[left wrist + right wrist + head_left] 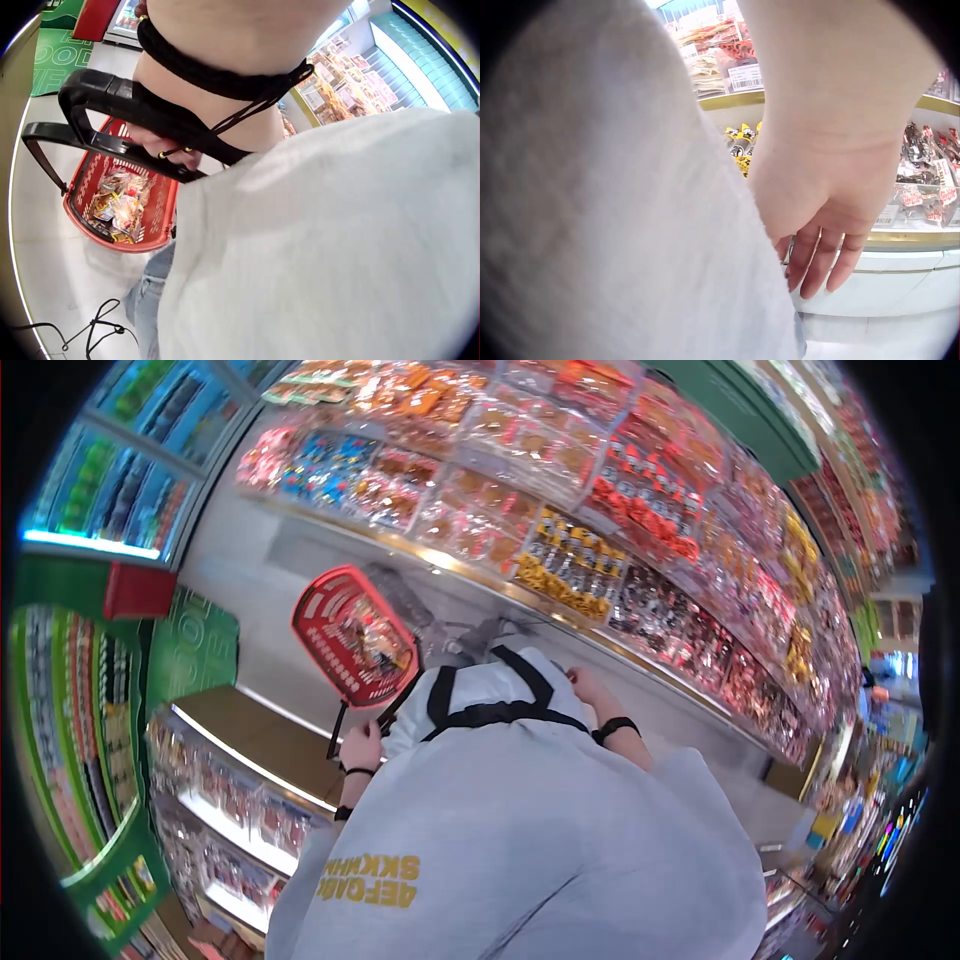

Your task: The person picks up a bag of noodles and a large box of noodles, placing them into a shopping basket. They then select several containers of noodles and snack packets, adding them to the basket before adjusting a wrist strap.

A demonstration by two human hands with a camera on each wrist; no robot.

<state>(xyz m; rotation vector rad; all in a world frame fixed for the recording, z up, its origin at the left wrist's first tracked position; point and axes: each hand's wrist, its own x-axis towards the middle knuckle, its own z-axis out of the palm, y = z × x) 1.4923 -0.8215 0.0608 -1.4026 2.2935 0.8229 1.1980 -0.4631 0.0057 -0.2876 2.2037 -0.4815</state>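
Note:
My left hand (360,748) grips the black handles (101,97) of a red shopping basket (325,645). The basket hangs low beside my leg, its slotted wall (84,184) showing in the left wrist view. Several small snack packets (124,206) in clear wrapping lie inside it. Part of the left fingers is hidden behind the handles. On the other side, my right hand (825,195) hangs at my hip with its fingers (823,262) relaxed and pointing down. It holds nothing and is close to the white shirt (540,830).
A long display counter (480,575) of packaged snacks runs ahead and to the right. A lit drinks fridge (110,470) stands at far left. Lower shelves (240,810) line the left side. A black cord (94,326) shows over the pale floor in the left wrist view.

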